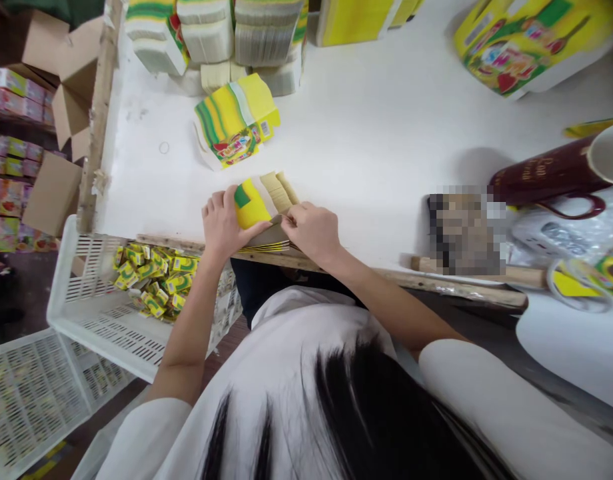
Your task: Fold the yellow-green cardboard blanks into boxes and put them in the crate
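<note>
A stack of yellow and green flat-folded cartons (254,205) rests at the table's front edge, its layers fanned toward the right. My left hand (222,225) grips the stack's left side, the thumb along its near edge. On the right, my right hand (314,230) has its fingers closed in a pinch at the stack's right end, against the fanned edges. Just beyond lies another small pile of printed cartons (236,123), green, yellow and white with fruit pictures, apart from both hands.
Bundles of cartons (206,37) stand at the back left. A maroon mug (541,173) lies at the right beside a pixelated item (466,233). Below the table's left edge, a white plastic crate (121,333) holds many small yellow boxes (159,277). Open cardboard boxes (51,193) stand farther left.
</note>
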{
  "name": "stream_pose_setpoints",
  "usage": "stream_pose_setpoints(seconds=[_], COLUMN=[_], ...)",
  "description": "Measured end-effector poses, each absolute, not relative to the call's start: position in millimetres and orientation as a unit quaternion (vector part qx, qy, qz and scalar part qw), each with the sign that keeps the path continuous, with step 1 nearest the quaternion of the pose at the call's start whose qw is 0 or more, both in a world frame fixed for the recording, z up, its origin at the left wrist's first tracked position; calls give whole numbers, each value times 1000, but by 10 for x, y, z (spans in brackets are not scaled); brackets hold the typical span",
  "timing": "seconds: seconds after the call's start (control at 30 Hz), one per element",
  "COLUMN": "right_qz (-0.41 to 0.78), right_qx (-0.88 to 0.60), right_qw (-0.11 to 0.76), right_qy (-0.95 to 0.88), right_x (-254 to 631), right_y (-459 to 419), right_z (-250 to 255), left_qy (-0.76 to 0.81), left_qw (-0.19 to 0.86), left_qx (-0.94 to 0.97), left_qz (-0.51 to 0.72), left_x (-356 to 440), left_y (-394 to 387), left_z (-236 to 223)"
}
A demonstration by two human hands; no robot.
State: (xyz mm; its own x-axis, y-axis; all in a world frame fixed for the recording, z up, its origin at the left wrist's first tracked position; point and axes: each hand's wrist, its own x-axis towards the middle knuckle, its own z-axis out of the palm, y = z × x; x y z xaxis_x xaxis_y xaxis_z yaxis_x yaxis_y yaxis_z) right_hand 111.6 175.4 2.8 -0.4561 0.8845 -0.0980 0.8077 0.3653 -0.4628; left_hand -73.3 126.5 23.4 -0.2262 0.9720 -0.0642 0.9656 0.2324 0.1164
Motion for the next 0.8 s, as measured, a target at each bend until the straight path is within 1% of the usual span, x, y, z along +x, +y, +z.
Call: stream_pose_setpoints(seconds=[0.13, 0.3, 0.4, 0.5, 0.67, 0.8], right_qz=[297, 442, 485, 468, 392, 377], right_qx=[-515, -472, -453, -458, -485, -457], right_qw=[79, 85, 77, 69, 133, 140], right_qy=[-801, -758, -744, -752, -770, -793], right_x=[1069, 1016, 1007, 1042, 1148, 1208], right_y=[1763, 1661, 1637, 1700, 1818, 1840], right_z=[96, 115, 117, 120, 90, 76], left_qy=[784, 786, 787, 793, 793, 801], left_qw=[58, 58, 56, 57, 58, 58], left_qx=[617, 616, 614, 606, 606, 595], left_qz=[25, 23, 23, 26, 28, 29], left_x=[-724, -724, -726, -730, -732, -718], left_y=[1270, 1272, 1274, 1273, 1274, 1284], left_z=[228, 224, 228, 230, 240, 252])
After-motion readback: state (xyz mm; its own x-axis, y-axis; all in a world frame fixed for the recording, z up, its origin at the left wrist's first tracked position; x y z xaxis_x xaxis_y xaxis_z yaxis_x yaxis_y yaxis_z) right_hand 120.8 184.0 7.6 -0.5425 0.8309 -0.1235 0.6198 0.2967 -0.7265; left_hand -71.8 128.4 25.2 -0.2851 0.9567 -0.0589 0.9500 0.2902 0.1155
